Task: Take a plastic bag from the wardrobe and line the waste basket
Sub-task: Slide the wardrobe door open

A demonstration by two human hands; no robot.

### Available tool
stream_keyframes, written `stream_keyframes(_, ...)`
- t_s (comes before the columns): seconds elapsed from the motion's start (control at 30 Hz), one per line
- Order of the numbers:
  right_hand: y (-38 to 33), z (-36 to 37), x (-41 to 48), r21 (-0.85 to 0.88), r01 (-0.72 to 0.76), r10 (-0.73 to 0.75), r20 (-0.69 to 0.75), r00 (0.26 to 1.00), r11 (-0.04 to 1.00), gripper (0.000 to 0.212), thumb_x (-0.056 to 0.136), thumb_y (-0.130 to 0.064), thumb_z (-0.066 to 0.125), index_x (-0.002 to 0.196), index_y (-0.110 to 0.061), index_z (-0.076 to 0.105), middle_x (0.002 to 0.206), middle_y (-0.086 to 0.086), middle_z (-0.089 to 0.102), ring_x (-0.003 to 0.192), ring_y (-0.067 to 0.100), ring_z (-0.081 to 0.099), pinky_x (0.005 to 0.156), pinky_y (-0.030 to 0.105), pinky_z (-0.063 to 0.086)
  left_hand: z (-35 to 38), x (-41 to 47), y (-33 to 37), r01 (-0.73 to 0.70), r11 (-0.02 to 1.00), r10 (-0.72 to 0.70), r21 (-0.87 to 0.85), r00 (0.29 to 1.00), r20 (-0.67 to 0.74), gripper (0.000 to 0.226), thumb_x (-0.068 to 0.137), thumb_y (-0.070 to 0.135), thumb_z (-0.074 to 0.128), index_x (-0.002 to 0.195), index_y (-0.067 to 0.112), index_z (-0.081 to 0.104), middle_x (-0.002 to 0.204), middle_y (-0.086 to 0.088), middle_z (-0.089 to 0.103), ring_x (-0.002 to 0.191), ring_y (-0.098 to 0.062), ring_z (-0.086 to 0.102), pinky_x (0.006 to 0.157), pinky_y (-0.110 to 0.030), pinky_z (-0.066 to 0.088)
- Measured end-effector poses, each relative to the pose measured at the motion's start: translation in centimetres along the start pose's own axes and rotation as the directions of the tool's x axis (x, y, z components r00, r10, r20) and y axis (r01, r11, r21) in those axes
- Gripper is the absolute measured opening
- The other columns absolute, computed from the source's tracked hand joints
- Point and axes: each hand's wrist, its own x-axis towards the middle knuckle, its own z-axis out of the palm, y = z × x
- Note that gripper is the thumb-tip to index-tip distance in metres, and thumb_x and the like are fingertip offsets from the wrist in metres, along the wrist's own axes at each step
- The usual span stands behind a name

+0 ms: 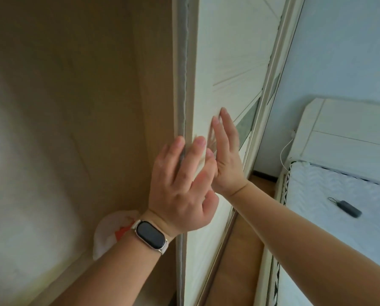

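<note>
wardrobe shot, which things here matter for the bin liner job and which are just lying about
Part of the job:
- sliding wardrobe door
- white and orange plastic bag inside the wardrobe
- left hand and right hand, both open, at the door

Just lying about:
- bed
- small dark device on the bed
- white cable

Soft, even daylight, brightest at three o'clock; the tan wooden wardrobe interior (78, 107) sits dimmer. Fingertips (199, 142) smear with motion blur. Straight lines bow near the edges.
</note>
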Motion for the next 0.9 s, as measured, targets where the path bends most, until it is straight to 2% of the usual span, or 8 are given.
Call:
stream_keyframes(0.17,3.5,0.7,0.7,-0.008,0.044,-0.044,-0.052,0.998,0.999,0.056,0.102,-0.029,0.034,0.153,-0.026,0.015,0.152,0.022,0.018,0.143,0.041,0.025,0.110,0.063,0.028,3.4,0.6,-0.2,0.001,1.000,-0.001,0.011,1.000,-0.009,0.043,0.072,0.022,0.057,0.109,0.009,0.074,0.148,-0.007,0.026,0.141,-0.031,0.022,0.102,-0.056,0.041)
stream_keyframes(0.33,8.0,1.2,1.3,-0.008,0.042,-0.042,-0.100,0.994,0.999,0.061,0.098,-0.026,0.038,0.154,-0.027,0.013,0.151,0.023,0.021,0.142,0.043,0.027,0.108,0.065,0.030,7.7,1.4,-0.2,0.010,1.000,-0.010,-0.007,1.000,-0.019,0.043,0.070,0.021,0.057,0.107,0.009,0.074,0.148,-0.007,0.027,0.148,-0.025,0.011,0.105,-0.055,0.038)
stream_keyframes(0.47,12.0,1.1,2.1,0.007,0.038,-0.037,-0.110,0.993,0.999,0.051,0.104,-0.035,0.028,0.153,-0.025,0.018,0.151,0.022,0.022,0.141,0.042,0.028,0.109,0.063,0.029,12.0,2.3,-0.1,0.005,1.000,-0.005,-0.011,1.000,-0.028,0.042,0.072,0.020,0.055,0.112,0.012,0.068,0.149,-0.008,0.027,0.148,-0.026,0.012,0.107,-0.054,0.036)
stream_keyframes(0.6,16.1,0.7,2.9,0.004,0.015,-0.015,-0.080,0.997,1.000,0.049,0.103,-0.035,0.027,0.143,-0.007,0.029,0.150,0.024,0.023,0.141,0.041,0.028,0.111,0.062,0.029,16.0,3.1,-0.2,-0.003,1.000,0.004,0.031,1.000,-0.026,0.042,0.072,0.020,0.058,0.113,0.015,0.064,0.150,-0.007,0.026,0.146,-0.028,0.018,0.107,-0.054,0.036)
stream_keyframes(0.73,19.4,0.8,3.7,0.008,0.007,-0.006,-0.074,0.997,1.000,0.049,0.103,-0.034,0.026,0.141,-0.004,0.030,0.150,0.024,0.023,0.142,0.039,0.026,0.113,0.060,0.026,19.3,4.0,-0.3,-0.002,0.998,0.004,0.070,1.000,-0.024,0.037,0.073,0.021,0.058,0.110,0.016,0.063,0.150,-0.006,0.025,0.140,-0.032,0.024,0.101,-0.058,0.041)
stream_keyframes(0.83,21.9,0.8,4.2,0.000,0.035,-0.035,-0.092,0.995,0.999,0.048,0.103,-0.034,0.027,0.148,-0.015,0.027,0.149,0.024,0.023,0.142,0.038,0.026,0.113,0.060,0.026,21.6,4.7,-0.4,0.004,0.997,-0.002,0.071,1.000,-0.018,0.038,0.071,0.021,0.060,0.109,0.017,0.064,0.150,-0.006,0.026,0.144,-0.028,0.020,0.098,-0.060,0.043)
stream_keyframes(0.9,23.2,0.9,4.4,-0.027,0.073,-0.075,-0.107,0.991,0.997,0.052,0.103,-0.036,0.027,0.153,-0.025,0.018,0.149,0.025,0.025,0.141,0.038,0.028,0.113,0.057,0.026,22.5,4.8,-0.3,0.009,0.998,-0.007,0.056,1.000,-0.023,0.038,0.070,0.020,0.059,0.107,0.017,0.064,0.150,-0.006,0.026,0.147,-0.026,0.016,0.103,-0.057,0.039)
